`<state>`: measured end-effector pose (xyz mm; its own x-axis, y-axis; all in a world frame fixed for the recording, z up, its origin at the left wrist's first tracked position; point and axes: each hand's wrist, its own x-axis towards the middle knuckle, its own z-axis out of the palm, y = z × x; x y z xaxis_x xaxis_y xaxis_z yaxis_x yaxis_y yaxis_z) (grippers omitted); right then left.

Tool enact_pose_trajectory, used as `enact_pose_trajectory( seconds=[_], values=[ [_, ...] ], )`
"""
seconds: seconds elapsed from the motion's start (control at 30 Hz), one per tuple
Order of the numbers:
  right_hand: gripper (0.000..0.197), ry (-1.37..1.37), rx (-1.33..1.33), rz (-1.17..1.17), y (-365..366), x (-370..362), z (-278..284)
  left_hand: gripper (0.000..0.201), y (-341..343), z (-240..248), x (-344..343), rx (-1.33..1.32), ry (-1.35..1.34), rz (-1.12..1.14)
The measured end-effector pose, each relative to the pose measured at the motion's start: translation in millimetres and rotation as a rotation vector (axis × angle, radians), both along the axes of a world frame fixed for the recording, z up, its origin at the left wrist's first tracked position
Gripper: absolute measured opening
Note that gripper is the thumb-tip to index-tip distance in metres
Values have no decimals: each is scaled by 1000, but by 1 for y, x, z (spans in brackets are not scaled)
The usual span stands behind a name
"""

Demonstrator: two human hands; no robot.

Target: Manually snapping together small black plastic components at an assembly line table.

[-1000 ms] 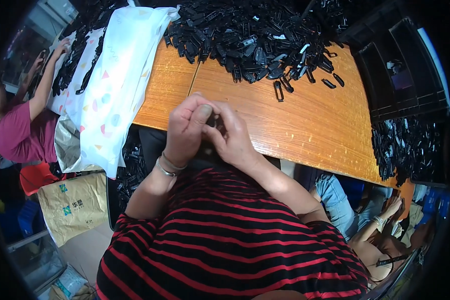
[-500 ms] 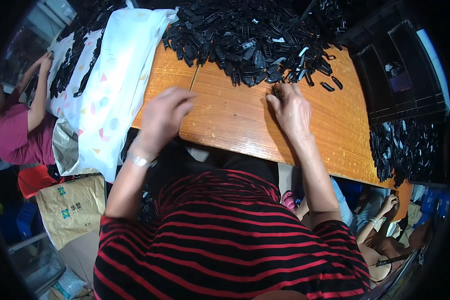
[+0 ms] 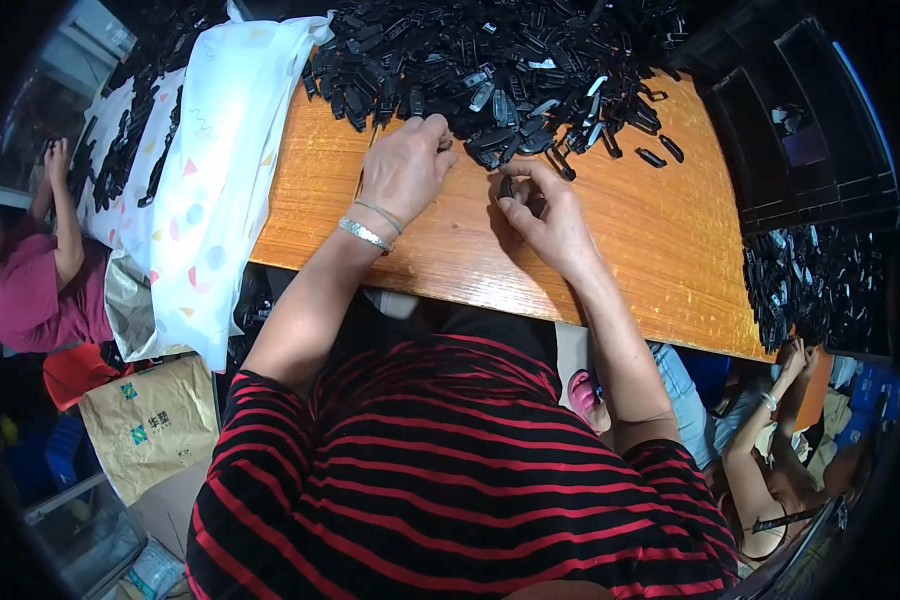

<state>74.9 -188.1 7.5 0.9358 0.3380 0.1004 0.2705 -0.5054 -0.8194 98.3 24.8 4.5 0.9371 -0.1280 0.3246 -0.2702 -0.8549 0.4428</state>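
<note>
A large heap of small black plastic pieces [image 3: 480,85], long and rounded like clips or casings, covers the far part of the wooden table [image 3: 470,260]. My left hand [image 3: 407,170], with a bracelet at the wrist, reaches the heap's near edge. Its fingers are curled, and the hand's back hides whatever they may grip. To its right, my right hand [image 3: 550,215] pinches a small black plastic piece [image 3: 508,188] between thumb and fingers, just above the tabletop and short of the heap.
A white patterned plastic sheet [image 3: 210,180] drapes over the table's left side. Black bins [image 3: 800,120] stand at the right, with more black pieces [image 3: 810,285] beside them. Two other people work nearby, a hand [image 3: 55,160] at far left and another hand [image 3: 795,355] at lower right.
My left hand has moved forward and right to the heap's edge. My right hand has drawn back slightly left and now shows a black piece in its fingers.
</note>
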Motion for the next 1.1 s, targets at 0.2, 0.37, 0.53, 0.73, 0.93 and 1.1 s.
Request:
enact_pose_trajectory(
  seconds=[0.2,0.37,0.53,0.73,0.93,1.1],
  values=[
    [15,246,501,-70,15,-9,5,29,14,-7,-21,-240,-17,-2],
    [17,144,739,-72,36,-18,11,28,16,0,-46,-1281,501,-125],
    [29,-124,317,-65,55,-33,11,26,16,9,-63,-1428,473,-173],
    [27,-122,351,-82,59,-33,15,27,16,8,-67,-1399,406,-222],
    [25,-213,302,-60,58,-34,16,28,15,8,-68,-1372,396,-181],
    [25,-229,318,-75,60,-36,15,28,15,3,-68,-1386,377,-207]
  ],
)
